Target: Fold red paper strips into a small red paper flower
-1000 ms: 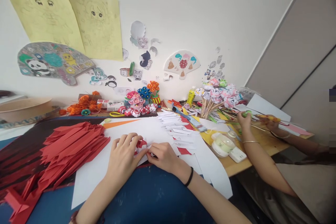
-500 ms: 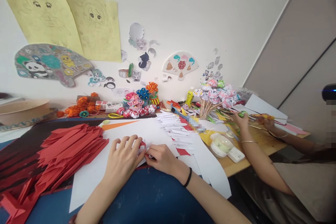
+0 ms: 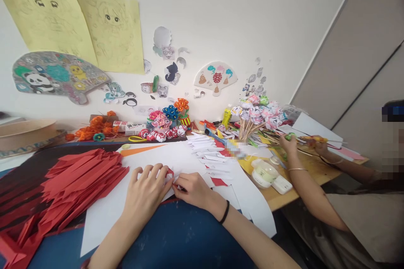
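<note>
Near the table's front edge, my left hand (image 3: pixel 148 188) is closed on a small red and white folded paper piece (image 3: pixel 169 173), which its fingers partly cover. My right hand (image 3: pixel 192 191), with a black band on the wrist, pinches the right side of the same piece. Both hands rest over a large white sheet (image 3: pixel 105 214). To the left lies a heap of red folded paper strips (image 3: pixel 82 176). White folded strips (image 3: pixel 205 148) are stacked beyond my right hand, with some red paper among them.
At the right, another person's hands hold a green flower (image 3: pixel 289 136) and a yellow-orange tool (image 3: pixel 315 139). A jar (image 3: pixel 264 174) and a white case (image 3: pixel 282 185) stand near that person's arm. Paper flowers on sticks (image 3: pixel 255 114) and red-white roses (image 3: pixel 160 135) line the back.
The whole view has shifted slightly. Both my hands keep hold of the red and white paper piece in nearly the same pose.
</note>
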Motion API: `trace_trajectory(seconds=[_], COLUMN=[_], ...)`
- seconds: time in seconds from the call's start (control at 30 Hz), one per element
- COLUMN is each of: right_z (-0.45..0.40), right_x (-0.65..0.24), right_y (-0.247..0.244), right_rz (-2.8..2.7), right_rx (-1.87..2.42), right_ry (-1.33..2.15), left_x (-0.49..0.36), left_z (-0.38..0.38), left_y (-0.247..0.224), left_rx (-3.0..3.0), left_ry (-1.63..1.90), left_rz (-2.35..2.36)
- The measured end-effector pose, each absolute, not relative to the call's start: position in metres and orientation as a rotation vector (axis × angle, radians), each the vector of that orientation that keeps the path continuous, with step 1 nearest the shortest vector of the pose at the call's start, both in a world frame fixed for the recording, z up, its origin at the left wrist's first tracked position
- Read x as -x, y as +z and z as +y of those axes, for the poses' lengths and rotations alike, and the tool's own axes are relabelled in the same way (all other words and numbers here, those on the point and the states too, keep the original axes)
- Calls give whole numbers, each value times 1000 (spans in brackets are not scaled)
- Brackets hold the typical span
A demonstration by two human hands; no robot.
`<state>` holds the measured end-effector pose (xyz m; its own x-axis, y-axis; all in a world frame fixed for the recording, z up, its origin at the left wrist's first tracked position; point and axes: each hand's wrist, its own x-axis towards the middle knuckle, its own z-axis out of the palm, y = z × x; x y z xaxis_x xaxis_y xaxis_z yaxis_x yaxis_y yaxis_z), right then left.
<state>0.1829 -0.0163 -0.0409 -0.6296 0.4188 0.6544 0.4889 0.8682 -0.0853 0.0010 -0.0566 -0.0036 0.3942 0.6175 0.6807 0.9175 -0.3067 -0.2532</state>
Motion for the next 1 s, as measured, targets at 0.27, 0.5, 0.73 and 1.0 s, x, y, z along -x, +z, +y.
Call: trace_trajectory(seconds=[0.27, 0.5, 0.73, 1.0], right_z=[-16, -16, -17, -17], right_x=[-184, -187, -188, -194], right_y=[-42, -40, -35, -22], right_rz=[-2288, -2190, -2172, -2012], right_rx=[730, 875, 882, 925], right_ry=[-286, -267, -110, 38], left_x=[-2, -4, -1, 7], left_z=[-56, -58, -55, -54], left_y=[-6, -9, -18, -12], left_rx=[2150, 2150, 2220, 2128], left_ry=[-734, -837, -613, -665], left_rz=[-1407, -1413, -1439, -1869])
